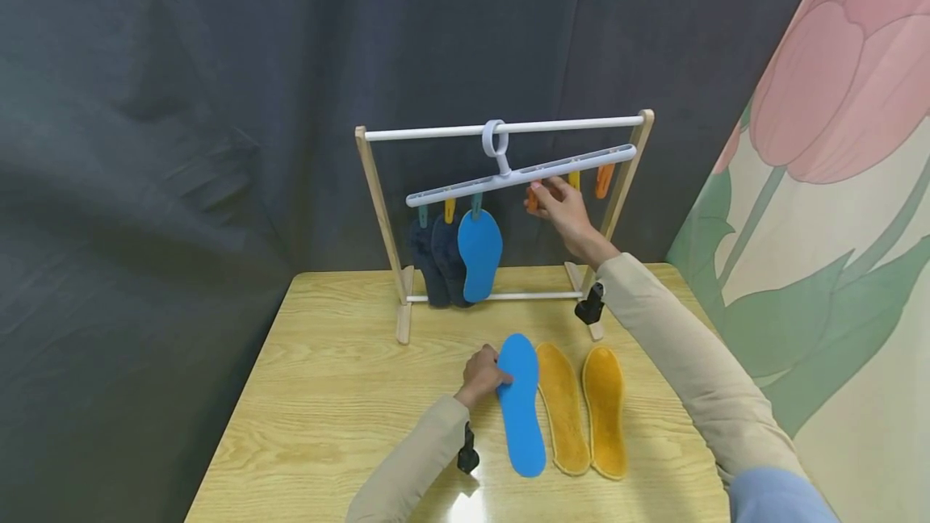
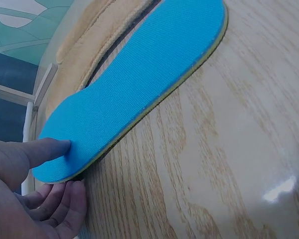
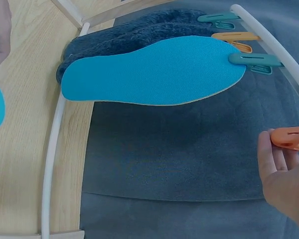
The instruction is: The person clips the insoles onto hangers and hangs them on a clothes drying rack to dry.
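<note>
On the table, my left hand [image 1: 483, 374] pinches the upper end of a blue insole [image 1: 525, 426]; in the left wrist view the thumb [image 2: 45, 149] lies on top and the fingers curl beneath its edge. Higher up, my right hand [image 1: 567, 212] grips an orange clothespin [image 1: 534, 198] under the white hanger [image 1: 465, 188]. Nothing shows clipped in that clothespin [image 3: 291, 135]. Left of it, another blue insole [image 1: 479, 253] hangs from a green clothespin [image 1: 476, 206]. Two dark fuzzy insoles [image 1: 430, 269] hang beside it from a green and a yellow clothespin.
The hanger hooks by its ring [image 1: 496, 135] over the top bar [image 1: 581, 124] of a wooden rack and tilts, right end higher. A yellow clothespin [image 1: 575, 180] and an orange one [image 1: 605, 181] sit at its right. Two mustard fuzzy insoles [image 1: 605, 410] lie on the table [image 1: 327, 394].
</note>
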